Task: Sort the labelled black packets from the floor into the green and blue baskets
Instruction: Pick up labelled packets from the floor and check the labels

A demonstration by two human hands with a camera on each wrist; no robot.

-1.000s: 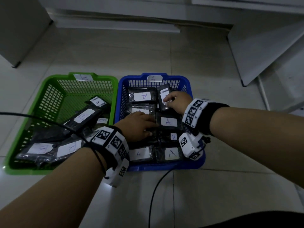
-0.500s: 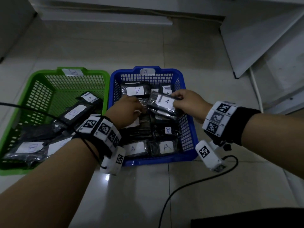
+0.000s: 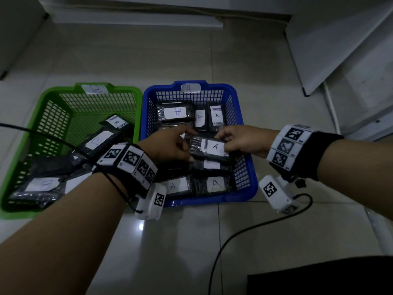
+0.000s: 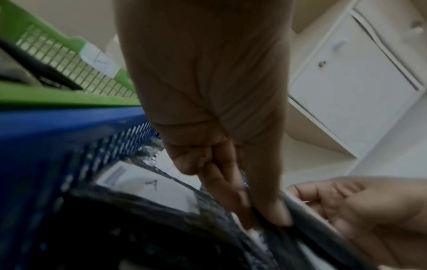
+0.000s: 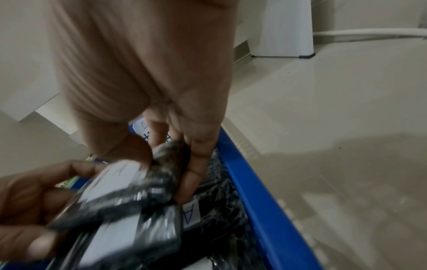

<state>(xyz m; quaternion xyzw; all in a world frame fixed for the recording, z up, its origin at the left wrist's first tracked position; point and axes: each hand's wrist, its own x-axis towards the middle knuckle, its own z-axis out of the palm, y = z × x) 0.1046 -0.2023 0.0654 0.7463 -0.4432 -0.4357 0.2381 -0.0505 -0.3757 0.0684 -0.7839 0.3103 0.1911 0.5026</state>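
Holding "A" packet (image 3: pixel 209 148) over blue basket (image 3: pixel 246 177) | L hand (image 3: pixel 168 145) + R hand (image 3: pixel 244 141) grips pinch its ends | wrist views blurred, prob. fingertips.

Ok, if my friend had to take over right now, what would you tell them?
Left hand: holds the left end of a black packet marked A.
Right hand: pinches that same packet's right end.
The packet is held over the blue basket, tagged A, on top of other A packets.
The green basket beside it holds the B packets.
Done: no packets show on the floor in the head view.
Left: set this A packet down in the blue basket and let go.
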